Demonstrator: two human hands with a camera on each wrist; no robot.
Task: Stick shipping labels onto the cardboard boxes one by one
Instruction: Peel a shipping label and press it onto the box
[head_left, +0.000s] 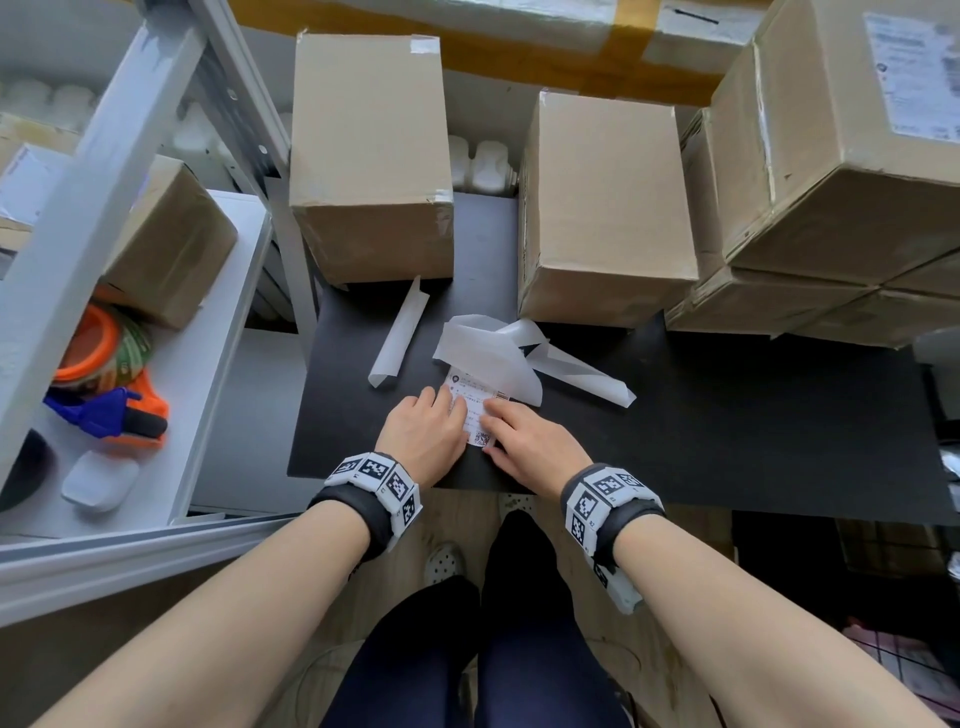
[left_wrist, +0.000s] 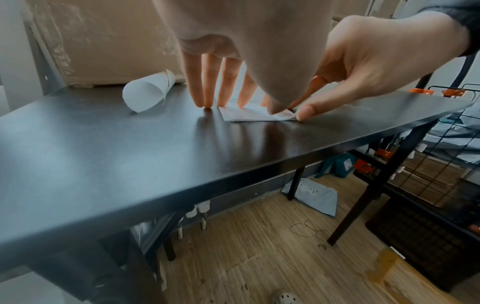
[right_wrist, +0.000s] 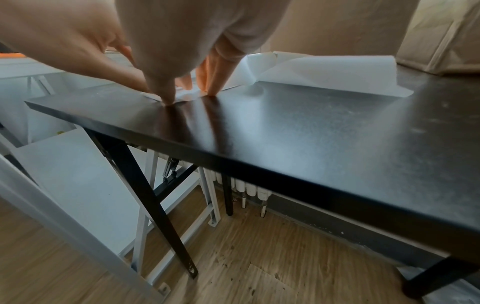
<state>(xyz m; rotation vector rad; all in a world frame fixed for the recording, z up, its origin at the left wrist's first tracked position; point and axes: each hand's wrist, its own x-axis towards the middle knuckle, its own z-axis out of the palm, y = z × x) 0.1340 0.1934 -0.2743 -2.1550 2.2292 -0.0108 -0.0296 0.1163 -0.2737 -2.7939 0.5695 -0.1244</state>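
Paper is what we handle: a thin white printed shipping label (head_left: 475, 410) lying flat on the black surface (head_left: 727, 415), near its front edge, half under loose sheets of translucent white backing paper (head_left: 493, 353). Our left hand (head_left: 423, 436) presses straight fingers (left_wrist: 205, 90) on the label's left side; our right hand (head_left: 535, 447) pinches at the near right corner with thumb and forefinger, fingers narrow. We judge the label very light, limp and easily creased, and sticky once peeled, so that lifted corner is the place to take hold. Two plain brown cardboard boxes (head_left: 371, 150) stand well behind, one left, one right (head_left: 605, 208); both look stiff enough to press against.
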